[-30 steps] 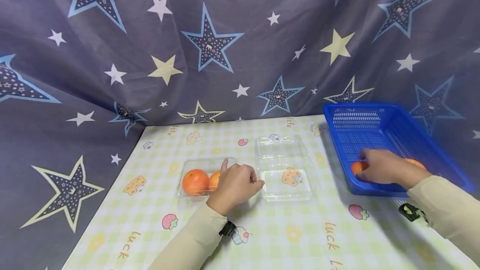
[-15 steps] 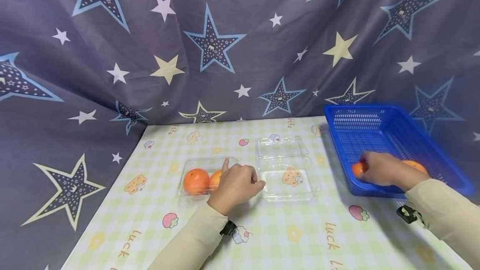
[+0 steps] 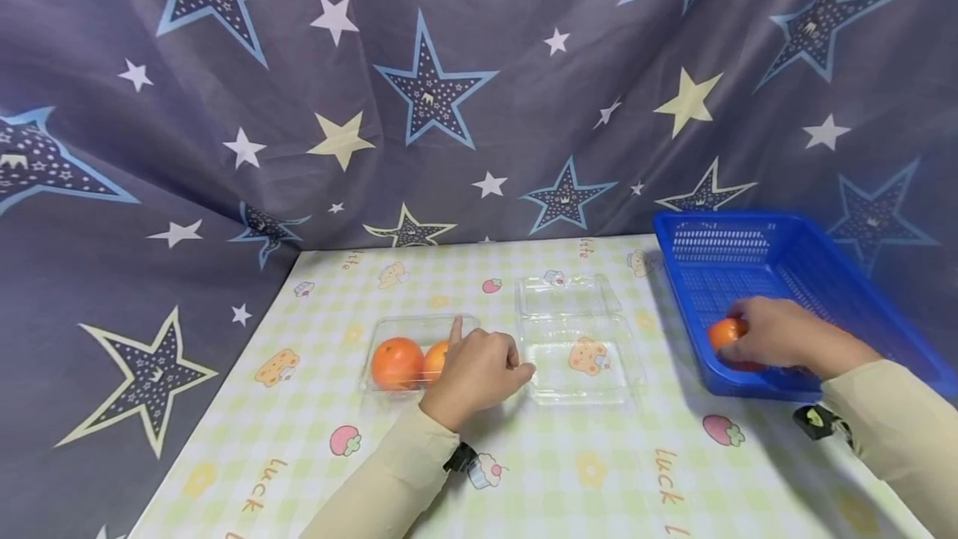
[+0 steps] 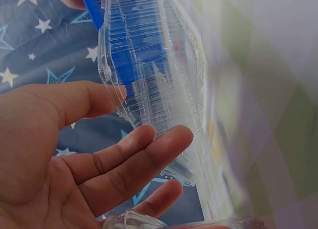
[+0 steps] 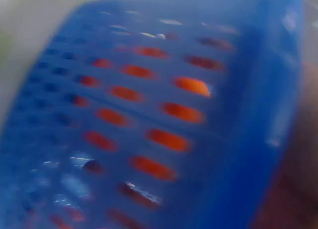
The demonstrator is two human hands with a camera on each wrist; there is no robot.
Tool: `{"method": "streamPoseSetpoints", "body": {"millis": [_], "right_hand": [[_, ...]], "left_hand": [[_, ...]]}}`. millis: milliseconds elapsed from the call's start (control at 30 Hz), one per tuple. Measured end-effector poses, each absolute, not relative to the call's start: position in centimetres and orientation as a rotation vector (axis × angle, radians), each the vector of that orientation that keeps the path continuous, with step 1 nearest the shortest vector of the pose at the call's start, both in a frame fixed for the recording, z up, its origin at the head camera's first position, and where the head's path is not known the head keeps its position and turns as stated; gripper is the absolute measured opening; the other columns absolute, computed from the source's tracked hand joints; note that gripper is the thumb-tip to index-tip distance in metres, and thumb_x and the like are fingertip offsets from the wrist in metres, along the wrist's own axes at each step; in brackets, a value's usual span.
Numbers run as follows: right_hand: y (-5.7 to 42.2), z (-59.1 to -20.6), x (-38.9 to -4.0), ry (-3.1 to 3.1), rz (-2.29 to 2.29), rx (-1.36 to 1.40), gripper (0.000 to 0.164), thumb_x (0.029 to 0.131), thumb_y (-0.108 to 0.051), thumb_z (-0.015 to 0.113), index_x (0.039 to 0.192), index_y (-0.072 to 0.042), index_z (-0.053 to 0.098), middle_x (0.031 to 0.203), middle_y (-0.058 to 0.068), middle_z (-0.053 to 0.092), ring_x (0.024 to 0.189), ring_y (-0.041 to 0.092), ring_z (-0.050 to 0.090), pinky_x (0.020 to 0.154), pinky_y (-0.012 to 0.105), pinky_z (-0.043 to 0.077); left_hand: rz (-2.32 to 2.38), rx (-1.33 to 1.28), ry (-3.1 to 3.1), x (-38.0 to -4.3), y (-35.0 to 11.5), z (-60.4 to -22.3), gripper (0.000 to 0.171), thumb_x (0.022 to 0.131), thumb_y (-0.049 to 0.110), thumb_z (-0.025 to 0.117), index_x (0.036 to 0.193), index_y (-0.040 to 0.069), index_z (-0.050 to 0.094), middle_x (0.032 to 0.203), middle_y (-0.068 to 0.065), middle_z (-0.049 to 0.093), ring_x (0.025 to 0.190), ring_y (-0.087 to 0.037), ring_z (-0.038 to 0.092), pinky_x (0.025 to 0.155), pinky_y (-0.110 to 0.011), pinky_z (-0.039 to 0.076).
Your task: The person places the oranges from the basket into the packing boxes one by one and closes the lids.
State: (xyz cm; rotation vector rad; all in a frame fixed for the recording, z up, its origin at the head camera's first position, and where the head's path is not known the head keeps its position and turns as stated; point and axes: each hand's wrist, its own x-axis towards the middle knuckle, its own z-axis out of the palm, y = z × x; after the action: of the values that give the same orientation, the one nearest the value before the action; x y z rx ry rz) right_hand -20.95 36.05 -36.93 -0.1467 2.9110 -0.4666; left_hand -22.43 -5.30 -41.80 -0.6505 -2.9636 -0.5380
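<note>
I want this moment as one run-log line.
right hand: grips orange fruit in blue basket; left hand: by empty container; other container: two fruits

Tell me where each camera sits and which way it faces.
Head: worn on the head, facing forward and down over the table; left hand, right hand and sleeves show.
Left wrist: worn there, looking past the left hand, large at lower left, toward a clear container.
Right wrist: worn there, facing the blue basket's slotted wall; perhaps blurred skin at right.
Shared: head and right wrist views both show the blue basket.
</note>
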Motion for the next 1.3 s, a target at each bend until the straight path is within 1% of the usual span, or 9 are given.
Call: {"method": "streamPoseSetpoints", "body": {"millis": [133, 300, 433, 467, 600, 667, 867, 1067, 1300], "right_hand": [[36.5, -36.2, -21.1, 2.858, -0.556, -0.102, 0.087, 0.077, -0.057, 0.084, 0.131, 0.006, 0.058, 0.101, 0.013, 0.068, 0.085, 0.027, 0.059, 0.064, 0.034, 0.047], [37.1, -35.2, -21.2, 2.889, -0.522, -0.13, 0.091, 0.08, -0.062, 0.081, 0.132, 0.008, 0.058, 0.105, 0.013, 0.069, 0.09, 0.029, 0.06, 0.07, 0.034, 0.046], [37.5, -34.3, -21.0, 2.908, -0.53, -0.13, 0.092, 0.083, -0.063, 0.078, 0.134, 0.011, 0.056, 0.115, 0.023, 0.068, 0.097, 0.036, 0.062, 0.076, 0.044, 0.052], [37.6, -34.1, -21.0, 2.906, -0.542, -0.127, 0.091, 0.084, -0.062, 0.077, 0.134, 0.011, 0.056, 0.113, 0.023, 0.068, 0.095, 0.035, 0.062, 0.075, 0.045, 0.052], [37.8, -33.4, -20.6, 2.914, -0.554, -0.103, 0.088, 0.085, -0.063, 0.076, 0.133, 0.009, 0.056, 0.106, 0.019, 0.068, 0.088, 0.03, 0.062, 0.068, 0.041, 0.052], [37.8, -33.1, -20.4, 2.907, -0.583, -0.081, 0.089, 0.084, -0.062, 0.077, 0.134, 0.008, 0.054, 0.102, 0.014, 0.068, 0.083, 0.024, 0.06, 0.062, 0.035, 0.05], [37.3, -32.3, -19.7, 2.933, -0.572, -0.077, 0.094, 0.083, -0.067, 0.076, 0.138, 0.006, 0.053, 0.104, 0.015, 0.07, 0.088, 0.028, 0.061, 0.066, 0.033, 0.048], [36.6, -31.5, -19.1, 2.964, -0.583, -0.091, 0.094, 0.082, -0.068, 0.076, 0.138, 0.005, 0.054, 0.116, 0.028, 0.068, 0.097, 0.038, 0.064, 0.071, 0.045, 0.054], [35.5, -30.7, -18.6, 2.997, -0.583, -0.108, 0.093, 0.083, -0.066, 0.076, 0.14, 0.003, 0.052, 0.122, 0.034, 0.065, 0.105, 0.047, 0.063, 0.076, 0.054, 0.052]], "left_hand": [[-0.534, -0.664, -2.954, -22.3, -5.4, -41.8, 0.036, 0.088, 0.043, 0.074, 0.059, 0.027, 0.059, 0.052, 0.015, 0.052, 0.059, -0.005, 0.051, 0.123, -0.068, 0.007], [-0.526, -0.669, -2.942, -22.3, -5.5, -41.8, 0.037, 0.088, 0.043, 0.074, 0.059, 0.027, 0.058, 0.053, 0.015, 0.052, 0.059, -0.005, 0.051, 0.123, -0.068, 0.007], [-0.509, -0.667, -2.942, -22.4, -5.5, -41.8, 0.037, 0.088, 0.043, 0.074, 0.059, 0.027, 0.058, 0.053, 0.015, 0.052, 0.061, -0.006, 0.051, 0.123, -0.068, 0.008], [-0.504, -0.668, -2.943, -22.4, -5.5, -41.8, 0.037, 0.088, 0.043, 0.073, 0.059, 0.027, 0.058, 0.053, 0.015, 0.052, 0.061, -0.006, 0.051, 0.123, -0.068, 0.008], [-0.499, -0.671, -2.941, -22.4, -5.5, -41.9, 0.037, 0.088, 0.042, 0.074, 0.059, 0.026, 0.057, 0.053, 0.014, 0.052, 0.061, -0.006, 0.051, 0.123, -0.068, 0.009], [-0.503, -0.673, -2.941, -22.4, -5.5, -41.9, 0.037, 0.088, 0.042, 0.074, 0.059, 0.026, 0.058, 0.053, 0.014, 0.052, 0.061, -0.007, 0.051, 0.123, -0.068, 0.009], [-0.491, -0.66, -2.949, -22.4, -5.5, -41.9, 0.037, 0.088, 0.043, 0.074, 0.06, 0.026, 0.058, 0.054, 0.015, 0.052, 0.064, -0.007, 0.052, 0.124, -0.067, 0.008], [-0.482, -0.657, -2.956, -22.4, -5.5, -41.9, 0.037, 0.089, 0.044, 0.074, 0.06, 0.026, 0.058, 0.054, 0.014, 0.052, 0.067, -0.009, 0.053, 0.124, -0.067, 0.008], [-0.475, -0.652, -2.96, -22.2, -5.4, -41.8, 0.036, 0.089, 0.044, 0.074, 0.062, 0.026, 0.058, 0.055, 0.014, 0.053, 0.07, -0.011, 0.054, 0.123, -0.068, 0.009]]}}
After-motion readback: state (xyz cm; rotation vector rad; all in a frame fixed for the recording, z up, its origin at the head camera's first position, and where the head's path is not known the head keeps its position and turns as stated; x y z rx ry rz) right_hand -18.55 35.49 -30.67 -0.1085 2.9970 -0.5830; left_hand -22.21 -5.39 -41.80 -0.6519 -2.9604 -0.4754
